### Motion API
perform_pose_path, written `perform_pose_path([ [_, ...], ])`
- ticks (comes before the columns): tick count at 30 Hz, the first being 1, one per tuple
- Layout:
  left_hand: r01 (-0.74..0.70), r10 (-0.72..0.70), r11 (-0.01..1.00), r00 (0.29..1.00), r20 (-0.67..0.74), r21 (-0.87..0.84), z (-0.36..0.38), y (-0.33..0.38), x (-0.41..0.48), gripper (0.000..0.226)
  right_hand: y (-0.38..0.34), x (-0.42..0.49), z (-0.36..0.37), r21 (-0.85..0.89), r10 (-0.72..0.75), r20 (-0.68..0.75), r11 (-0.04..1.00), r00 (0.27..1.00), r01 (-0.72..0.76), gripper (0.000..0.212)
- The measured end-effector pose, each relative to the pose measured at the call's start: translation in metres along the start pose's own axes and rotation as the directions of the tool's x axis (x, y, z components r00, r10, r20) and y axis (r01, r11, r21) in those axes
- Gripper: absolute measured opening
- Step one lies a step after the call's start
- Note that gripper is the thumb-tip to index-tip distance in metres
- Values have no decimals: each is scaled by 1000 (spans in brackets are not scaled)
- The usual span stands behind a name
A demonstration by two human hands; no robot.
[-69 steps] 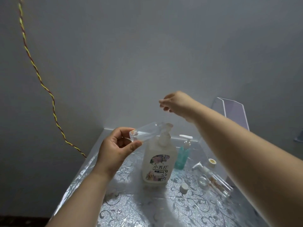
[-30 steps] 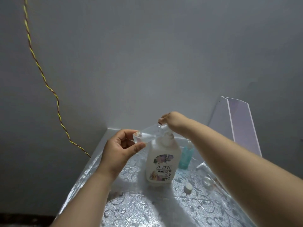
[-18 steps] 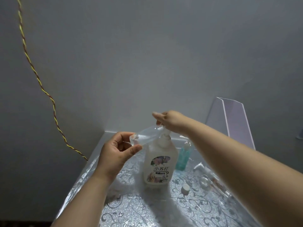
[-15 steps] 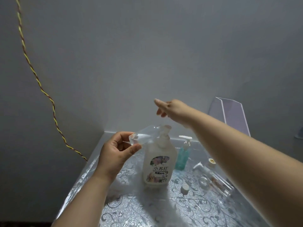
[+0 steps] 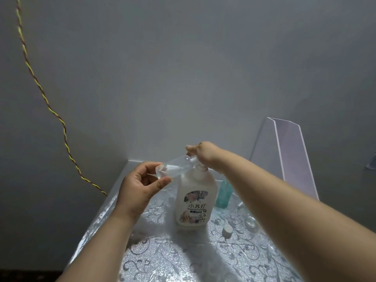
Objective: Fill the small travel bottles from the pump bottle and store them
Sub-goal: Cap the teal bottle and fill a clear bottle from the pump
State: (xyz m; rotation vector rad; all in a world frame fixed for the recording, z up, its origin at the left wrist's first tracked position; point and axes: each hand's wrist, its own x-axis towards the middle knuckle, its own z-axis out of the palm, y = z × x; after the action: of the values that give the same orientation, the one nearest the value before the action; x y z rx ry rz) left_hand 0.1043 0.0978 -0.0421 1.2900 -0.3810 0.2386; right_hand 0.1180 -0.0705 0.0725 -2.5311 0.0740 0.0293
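Clear travel bottle [image 5: 177, 166]: up in the air, tilted, base end low at 8 o'clock, mouth high at 2 o'clock. The mouth is tucked right up against the top of the pump, just under the right hand. How full it is, I can't tell.
Left hand [image 5: 140, 186]: pinching the travel bottle's base end between thumb and fingertips, thumb underneath. It sits at 9 o'clock from the pump bottle and is not touching it.
Right hand [image 5: 203, 153]: down on top of the pump, back of the hand to the camera, and it hides the pump head. One finger [image 5: 189, 148] reaches out straight toward 9 o'clock. It is pressing flat, with nothing clutched that I can see.
Pump bottle [image 5: 193, 200]: frosted white and upright on the table, floral label facing us, between the two forearms.
Teal bottle [image 5: 223, 194]: just beside the pump bottle at 2 o'clock, its top cut off by the right forearm.
White cap [image 5: 227, 231]: lying loose on the table at 4 o'clock from the pump bottle.
Clear round piece [image 5: 251, 222]: near the cap at its 2 o'clock, too faint to name.
Table [image 5: 162, 261]: shiny silver cover with a scrolling floral pattern.
Clear panel [image 5: 289, 155]: standing at 2 o'clock, behind the right arm.
Cord [image 5: 50, 108]: twisted yellow and red, running down the grey wall at 10 o'clock to the table's edge.
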Motion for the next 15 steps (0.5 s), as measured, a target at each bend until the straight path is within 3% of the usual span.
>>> perform_pose_path([
  [7,-8,8,1000,1000,21,-1,-2,0,1,38,-2,-7,0,59,24,0,998,1000,-24,46],
  [10,-18,19,999,1000,20,-43,1,3,0,38,-7,-10,-14,-41,-54,-7,998,999,53,56],
  [15,-39,40,996,999,19,-79,7,9,-1,41,-25,-5,-45,61,-143,-218,985,965,160,49],
])
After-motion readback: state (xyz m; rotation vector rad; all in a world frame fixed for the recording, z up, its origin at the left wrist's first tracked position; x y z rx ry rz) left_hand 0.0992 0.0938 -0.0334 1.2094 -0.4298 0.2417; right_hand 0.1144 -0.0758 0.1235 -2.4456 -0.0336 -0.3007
